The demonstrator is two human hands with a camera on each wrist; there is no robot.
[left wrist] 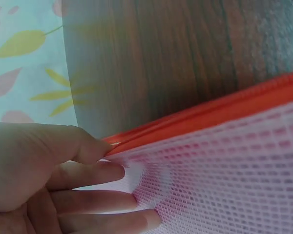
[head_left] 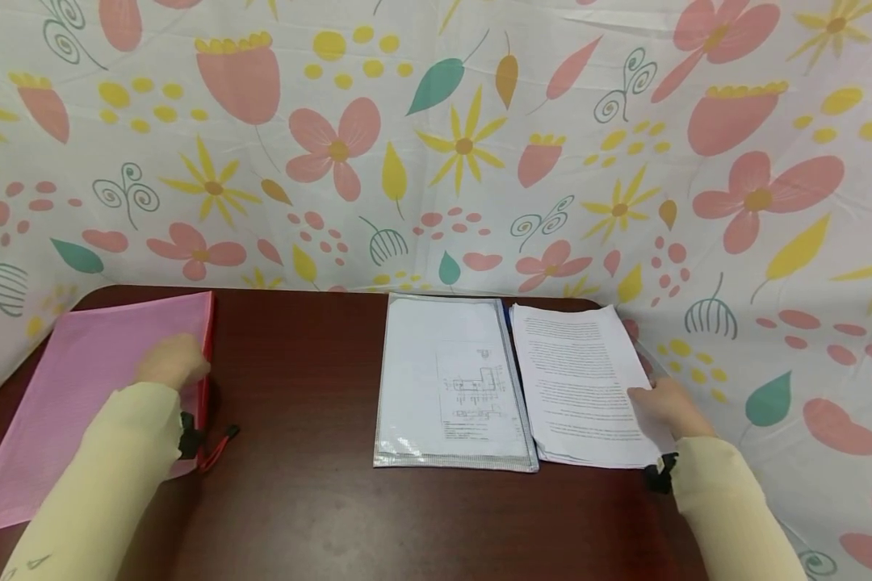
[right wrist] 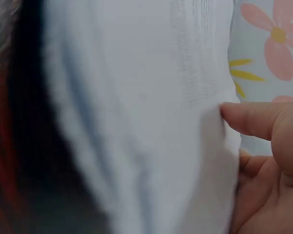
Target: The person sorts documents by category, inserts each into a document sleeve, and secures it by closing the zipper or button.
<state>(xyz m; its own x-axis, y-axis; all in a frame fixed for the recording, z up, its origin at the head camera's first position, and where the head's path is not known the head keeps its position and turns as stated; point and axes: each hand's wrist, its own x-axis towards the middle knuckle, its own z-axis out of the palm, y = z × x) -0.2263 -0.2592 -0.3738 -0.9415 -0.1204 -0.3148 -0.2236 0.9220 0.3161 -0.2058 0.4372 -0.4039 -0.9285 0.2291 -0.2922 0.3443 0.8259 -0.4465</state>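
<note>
place: paperwork spot, home or office unclear | dark brown table [head_left: 298,387] | flowered cloth [head_left: 421,210] behind it | printed papers [head_left: 581,379], clear pouch [head_left: 410,371] with drawing [head_left: 472,386], pink zip pouch [head_left: 73,387]

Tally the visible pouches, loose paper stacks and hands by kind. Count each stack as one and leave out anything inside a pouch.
Pouches (pink mesh pouch, clear pouch): 2
Stack of printed sheets: 1
Hands (left hand, right hand): 2
Total: 5
</note>
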